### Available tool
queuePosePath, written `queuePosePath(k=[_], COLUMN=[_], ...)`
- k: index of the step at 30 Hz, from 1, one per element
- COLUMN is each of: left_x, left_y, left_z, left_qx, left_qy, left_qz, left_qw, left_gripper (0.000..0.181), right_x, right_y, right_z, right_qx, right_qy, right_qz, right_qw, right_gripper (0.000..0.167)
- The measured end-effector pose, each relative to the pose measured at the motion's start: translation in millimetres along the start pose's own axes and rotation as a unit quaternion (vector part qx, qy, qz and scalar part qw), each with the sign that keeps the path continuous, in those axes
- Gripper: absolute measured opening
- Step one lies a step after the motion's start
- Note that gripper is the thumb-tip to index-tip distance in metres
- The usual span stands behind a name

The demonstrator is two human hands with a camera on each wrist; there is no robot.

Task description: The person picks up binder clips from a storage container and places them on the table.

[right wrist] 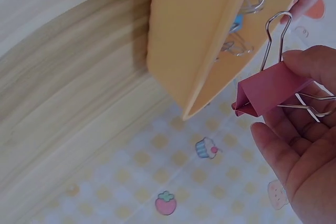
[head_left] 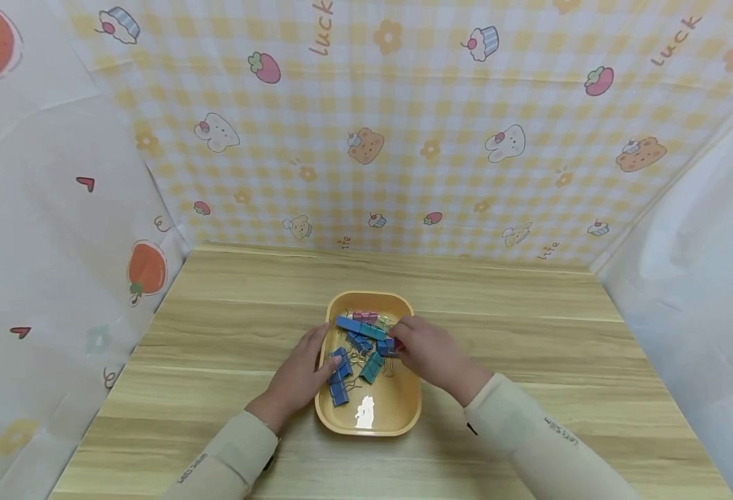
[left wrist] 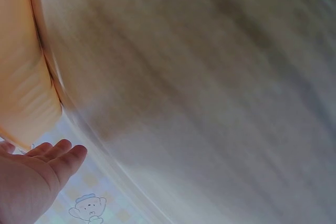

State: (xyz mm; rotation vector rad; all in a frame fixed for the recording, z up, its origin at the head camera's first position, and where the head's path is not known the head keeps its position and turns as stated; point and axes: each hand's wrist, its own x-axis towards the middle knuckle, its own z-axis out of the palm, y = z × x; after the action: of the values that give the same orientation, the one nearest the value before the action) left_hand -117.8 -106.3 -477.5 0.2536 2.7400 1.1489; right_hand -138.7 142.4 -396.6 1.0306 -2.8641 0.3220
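Note:
A yellow plastic tray (head_left: 372, 423) stands on the table with several binder clips in it. My left hand (head_left: 300, 364) holds its left wall, thumb over the rim and fingers along the outside; in the left wrist view those fingers (left wrist: 65, 162) lie beside the tray's end. With thumb and fingers, my right hand (right wrist: 310, 145) pinches a pink binder clip (right wrist: 270, 88), its wire handles spread apart. In the head view that hand is over the tray's right rim and mostly hides the clip. Blue clips (head_left: 339, 392), a teal clip (head_left: 372, 368) and a blue-and-teal row (head_left: 361, 326) lie inside.
The wood-grain table (head_left: 529, 333) spreads around the tray. A yellow checked cloth (head_left: 404, 187) with printed figures hangs behind it. White cloths stand at the left (head_left: 60, 264) and right (head_left: 685, 278).

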Motion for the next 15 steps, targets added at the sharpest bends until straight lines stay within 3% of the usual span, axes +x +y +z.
queuePosePath(k=[7,15], left_x=[0.7,0.5], left_y=[-0.3,-0.1], left_z=[0.6,0.5], left_qx=[-0.002,-0.002], left_qy=[-0.002,-0.003], left_qz=[-0.003,-0.005], left_qw=[1.0000,1.0000], left_gripper=[0.070,0.070], right_x=[-2.9,-9.6], right_y=[14.0,31.7], right_z=[0.8,4.5], right_qx=[0.014,0.027], right_qy=[-0.007,0.025], right_qz=[0.036,0.051], right_qw=[0.9992,0.9980], right_gripper=[0.021,0.019])
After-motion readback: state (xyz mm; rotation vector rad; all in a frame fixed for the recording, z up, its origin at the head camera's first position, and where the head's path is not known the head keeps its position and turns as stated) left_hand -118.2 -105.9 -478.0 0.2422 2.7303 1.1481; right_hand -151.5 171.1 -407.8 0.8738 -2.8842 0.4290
